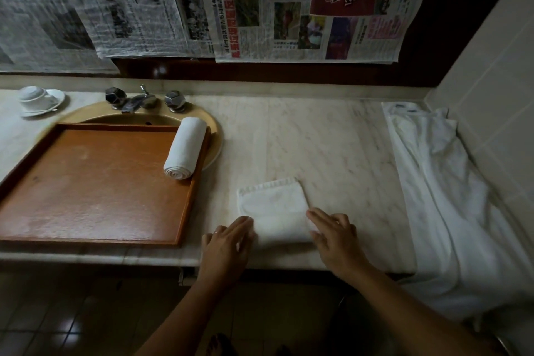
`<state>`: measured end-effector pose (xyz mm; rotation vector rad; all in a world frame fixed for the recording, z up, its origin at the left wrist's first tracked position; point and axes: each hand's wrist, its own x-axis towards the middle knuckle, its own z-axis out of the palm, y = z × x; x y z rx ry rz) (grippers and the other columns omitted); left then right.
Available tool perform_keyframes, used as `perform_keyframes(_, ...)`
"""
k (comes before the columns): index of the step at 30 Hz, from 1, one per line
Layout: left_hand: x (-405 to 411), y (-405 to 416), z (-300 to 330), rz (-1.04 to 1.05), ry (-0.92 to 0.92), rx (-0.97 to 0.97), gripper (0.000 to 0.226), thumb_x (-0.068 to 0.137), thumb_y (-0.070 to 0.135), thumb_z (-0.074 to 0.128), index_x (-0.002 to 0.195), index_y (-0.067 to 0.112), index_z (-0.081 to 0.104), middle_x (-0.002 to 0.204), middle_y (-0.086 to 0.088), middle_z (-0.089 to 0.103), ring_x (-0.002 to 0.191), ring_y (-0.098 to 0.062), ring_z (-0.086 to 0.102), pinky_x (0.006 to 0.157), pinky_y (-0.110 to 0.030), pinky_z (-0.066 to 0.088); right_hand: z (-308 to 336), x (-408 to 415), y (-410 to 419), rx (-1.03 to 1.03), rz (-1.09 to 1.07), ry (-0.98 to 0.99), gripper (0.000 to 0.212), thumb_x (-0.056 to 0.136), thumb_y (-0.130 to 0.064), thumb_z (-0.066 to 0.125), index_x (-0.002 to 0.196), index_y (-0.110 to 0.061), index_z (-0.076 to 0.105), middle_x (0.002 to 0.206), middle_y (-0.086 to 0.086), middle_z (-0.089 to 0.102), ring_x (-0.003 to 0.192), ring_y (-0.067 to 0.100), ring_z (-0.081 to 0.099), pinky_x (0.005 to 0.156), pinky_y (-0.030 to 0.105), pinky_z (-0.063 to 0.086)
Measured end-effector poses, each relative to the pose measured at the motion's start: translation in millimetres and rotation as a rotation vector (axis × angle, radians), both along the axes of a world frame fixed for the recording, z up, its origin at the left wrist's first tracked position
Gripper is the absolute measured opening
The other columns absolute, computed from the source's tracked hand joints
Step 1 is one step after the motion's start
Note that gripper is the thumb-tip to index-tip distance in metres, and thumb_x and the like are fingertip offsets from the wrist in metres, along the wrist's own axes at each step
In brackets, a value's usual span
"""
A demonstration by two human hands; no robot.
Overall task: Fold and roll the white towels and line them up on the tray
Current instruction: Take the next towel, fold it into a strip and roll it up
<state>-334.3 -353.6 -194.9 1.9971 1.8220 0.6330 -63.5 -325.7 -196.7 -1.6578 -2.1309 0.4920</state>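
A folded white towel [273, 205] lies flat on the marble counter near its front edge. Its near end forms a thick roll [284, 233] between my hands. My left hand [228, 243] presses the roll's left end with straight fingers. My right hand [335, 235] presses its right end the same way. To the left, a brown wooden tray [95, 182] rests over the sink, with one rolled white towel [185, 147] lying along its right rim.
A pile of white towels and cloth [439, 182] covers the counter's right end by the tiled wall. A yellow sink [215, 136] with chrome taps [138, 100] sits behind the tray. An upturned cup on a saucer [39, 100] stands far left. Newspapers [260, 3] hang above.
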Motion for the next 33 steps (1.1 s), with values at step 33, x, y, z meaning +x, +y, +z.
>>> perform_keyframes(33, -4, -8, -3, -0.087, -0.139, -0.038, 0.062, 0.091, 0.059, 0.054, 0.144, 0.028, 0.047, 0.142, 0.020, 0.042, 0.108, -0.006, 0.059, 0.090, -0.030, 0.053, 3, 2, 8, -0.236, -0.042, 0.111, 0.047, 0.092, -0.039, 0.064, 0.136, -0.038, 0.049, 0.124, -0.004, 0.055, 0.109, 0.020, 0.053, 0.097, 0.033, 0.039)
